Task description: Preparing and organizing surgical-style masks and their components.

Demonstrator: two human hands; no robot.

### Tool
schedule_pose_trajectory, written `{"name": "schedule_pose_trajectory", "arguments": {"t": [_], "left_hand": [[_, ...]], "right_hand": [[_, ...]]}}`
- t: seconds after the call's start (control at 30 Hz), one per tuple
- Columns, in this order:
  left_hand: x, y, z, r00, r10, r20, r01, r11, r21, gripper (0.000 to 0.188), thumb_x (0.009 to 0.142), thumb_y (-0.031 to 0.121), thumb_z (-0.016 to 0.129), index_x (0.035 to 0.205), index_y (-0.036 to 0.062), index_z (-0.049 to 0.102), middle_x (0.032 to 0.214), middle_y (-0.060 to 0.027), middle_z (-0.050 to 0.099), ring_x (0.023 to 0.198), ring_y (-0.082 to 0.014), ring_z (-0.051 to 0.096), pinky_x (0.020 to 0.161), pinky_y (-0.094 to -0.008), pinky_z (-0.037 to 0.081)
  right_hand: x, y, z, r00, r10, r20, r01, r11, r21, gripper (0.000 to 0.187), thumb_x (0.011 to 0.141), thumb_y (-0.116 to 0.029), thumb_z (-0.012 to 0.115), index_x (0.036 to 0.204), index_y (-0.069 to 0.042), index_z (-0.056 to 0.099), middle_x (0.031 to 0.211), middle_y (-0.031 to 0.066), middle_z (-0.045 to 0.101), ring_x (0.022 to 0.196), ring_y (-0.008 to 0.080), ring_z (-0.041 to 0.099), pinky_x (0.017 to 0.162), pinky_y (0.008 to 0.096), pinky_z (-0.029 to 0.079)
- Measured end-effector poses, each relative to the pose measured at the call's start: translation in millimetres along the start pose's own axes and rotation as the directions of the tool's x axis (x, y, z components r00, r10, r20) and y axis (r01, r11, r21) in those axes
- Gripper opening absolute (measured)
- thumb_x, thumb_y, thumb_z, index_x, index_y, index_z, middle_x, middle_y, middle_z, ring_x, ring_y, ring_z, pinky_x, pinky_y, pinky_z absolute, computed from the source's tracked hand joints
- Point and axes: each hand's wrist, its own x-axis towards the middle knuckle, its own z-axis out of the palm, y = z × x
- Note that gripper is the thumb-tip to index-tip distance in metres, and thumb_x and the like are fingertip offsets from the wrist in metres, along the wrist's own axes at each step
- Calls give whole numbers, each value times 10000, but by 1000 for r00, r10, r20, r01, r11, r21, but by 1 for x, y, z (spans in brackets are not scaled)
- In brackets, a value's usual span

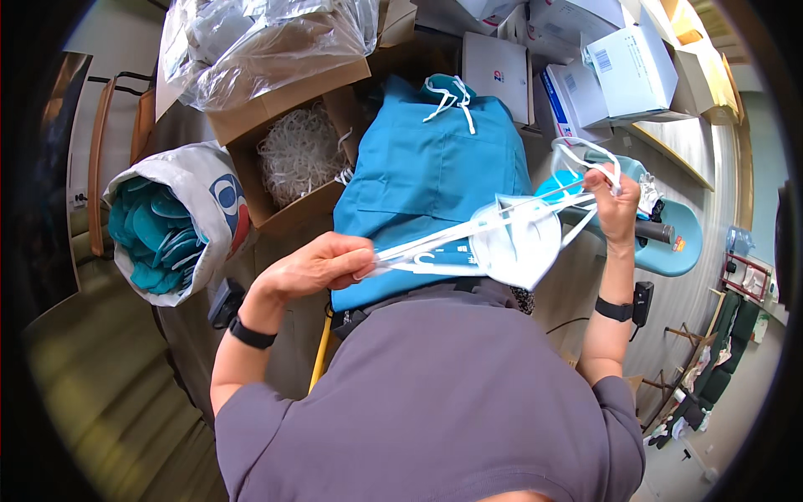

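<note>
Stretched across my lap between both hands are white straps (447, 238), partly blurred. A white pointed-cup face mask (520, 244) hangs along them, nearer the right side. My left hand (322, 263) pinches the left end of the straps, fingers closed. Raised at the right, my right hand (615, 205) is closed on the straps' other end, with loops standing up above the fingers. Below and beyond lies a teal apron (435, 167) over my lap. Beside my right hand a teal piece (559, 186) shows behind the straps.
A white bag (201, 171) full of teal cup-shaped pieces (159, 230) stands at the left. Next to it, a cardboard box (288, 213) holds tangled white elastic bands (303, 155). Clear plastic (268, 50) and white boxes (631, 71) fill the far side. A pale-blue stool (682, 243) is at the right.
</note>
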Motion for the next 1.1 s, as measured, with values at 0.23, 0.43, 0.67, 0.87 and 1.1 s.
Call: {"name": "schedule_pose_trajectory", "arguments": {"t": [0.23,0.43,0.67,0.87,1.1], "left_hand": [[98,-7,7,947,308,90,-234,856,-461,242,964,240,479,797,71,522,646,3,443,504,-77,367,455,-208,266],[127,-10,16,958,287,-27,-229,701,-676,296,950,258,467,888,4,605,803,-124,605,550,-135,461,448,-211,352],[130,-19,8,968,219,-122,-248,767,-592,261,1014,250,555,935,19,648,699,15,534,565,-49,433,471,-179,339],[153,-26,-22,931,111,-347,-254,881,-400,315,1033,308,522,915,51,660,677,39,559,553,-24,470,472,-152,349],[237,11,-91,624,363,-692,-176,928,329,351,888,368,675,782,41,746,669,-47,652,625,-160,618,574,-330,480]], "right_hand": [[6,-66,94,967,32,252,-95,965,244,168,915,-127,706,819,10,694,725,40,647,682,109,627,639,247,516],[-2,-62,118,971,117,209,-189,911,366,203,918,-170,717,813,1,686,721,9,623,685,76,604,620,211,476],[-2,-51,121,981,177,78,-193,880,434,220,918,-192,723,807,-10,667,726,16,651,658,57,584,575,193,414],[-8,-56,113,984,154,89,-178,865,469,238,916,-206,725,804,-2,674,711,29,651,630,60,553,560,194,392],[-17,-62,121,797,187,574,-435,838,331,194,908,-134,704,1000,35,674,911,80,666,807,109,602,673,249,486]]}}
